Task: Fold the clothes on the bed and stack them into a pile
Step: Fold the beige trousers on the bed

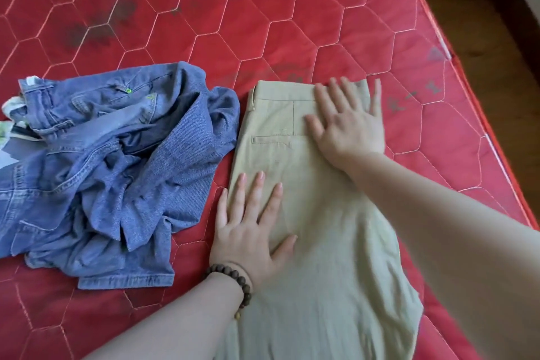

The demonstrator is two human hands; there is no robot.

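Beige trousers (315, 213), blue denim jeans (111, 161), red hexagon-quilted mattress (263, 9), brown bead bracelet (236, 280)

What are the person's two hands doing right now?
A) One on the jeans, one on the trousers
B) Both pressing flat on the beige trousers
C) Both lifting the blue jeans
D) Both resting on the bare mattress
B: the left hand and the right hand both lie with straight fingers on the beige trousers, while the blue jeans lie crumpled and untouched beside them.

Dark wooden floor (496, 38) beside the bed, at upper right.
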